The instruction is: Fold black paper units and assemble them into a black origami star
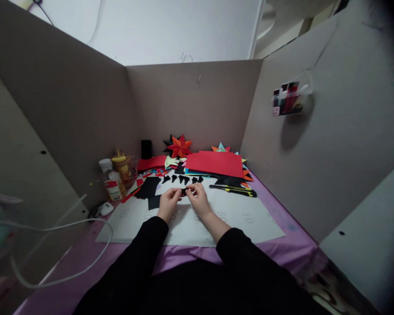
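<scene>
Black paper piece [184,191] pinched by my left grip [168,202] and right grip [199,201], near side of small black shapes [186,180]; best I press softly, evenly.

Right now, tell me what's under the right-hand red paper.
Under that red paper, a blue edge shows along the front, and black paper pokes out at the front right. Anything deeper is covered.

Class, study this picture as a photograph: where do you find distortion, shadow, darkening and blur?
Head view: wide-lens stretching seems to splay the left panel and right panel; the hanging container casts a soft shadow; the far right edge falls into blackness; the lower left corner looks smeared; the black piece held is too small and dark to read.
</scene>
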Tool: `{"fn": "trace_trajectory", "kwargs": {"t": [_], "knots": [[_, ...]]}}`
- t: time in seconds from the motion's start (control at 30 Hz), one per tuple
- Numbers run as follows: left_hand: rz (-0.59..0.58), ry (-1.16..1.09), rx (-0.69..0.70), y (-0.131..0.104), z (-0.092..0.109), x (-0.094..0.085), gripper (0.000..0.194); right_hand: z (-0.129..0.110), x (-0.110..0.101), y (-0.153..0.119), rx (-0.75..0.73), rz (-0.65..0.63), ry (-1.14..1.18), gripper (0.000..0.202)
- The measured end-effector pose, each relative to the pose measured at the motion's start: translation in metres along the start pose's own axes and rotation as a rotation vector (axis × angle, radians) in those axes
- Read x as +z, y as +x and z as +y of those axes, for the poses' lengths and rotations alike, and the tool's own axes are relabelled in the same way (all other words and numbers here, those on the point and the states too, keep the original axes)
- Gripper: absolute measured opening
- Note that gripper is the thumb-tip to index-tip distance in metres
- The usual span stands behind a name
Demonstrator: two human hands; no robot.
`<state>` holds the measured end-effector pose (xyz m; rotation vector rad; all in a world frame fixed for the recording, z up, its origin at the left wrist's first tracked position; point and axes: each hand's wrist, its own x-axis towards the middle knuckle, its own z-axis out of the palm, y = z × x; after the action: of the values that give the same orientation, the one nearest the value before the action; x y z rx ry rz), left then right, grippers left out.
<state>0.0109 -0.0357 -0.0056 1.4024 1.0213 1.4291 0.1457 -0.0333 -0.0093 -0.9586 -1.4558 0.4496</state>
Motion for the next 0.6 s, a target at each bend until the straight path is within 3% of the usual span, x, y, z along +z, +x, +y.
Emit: {"fn": "trace_trajectory", "kwargs": {"t": [0.17, 0.37, 0.6], "knots": [[-0.012, 0.011, 0.006, 0.0006, -0.0019, -0.0013, 0.033, -0.0008, 0.0012, 0.0004, 0.06, 0.021, 0.056, 0.018], [-0.016, 0.007, -0.036, 0.0012, 0.0001, -0.0005, 0.036, -0.0031, -0.0004, -0.0022, -0.025, -0.009, 0.023, 0.012], [-0.023, 0.003, -0.016, 0.0023, 0.0018, 0.0, 0.035, -0.0004, 0.0011, -0.0023, 0.014, -0.082, 0.042, 0.005]]}}
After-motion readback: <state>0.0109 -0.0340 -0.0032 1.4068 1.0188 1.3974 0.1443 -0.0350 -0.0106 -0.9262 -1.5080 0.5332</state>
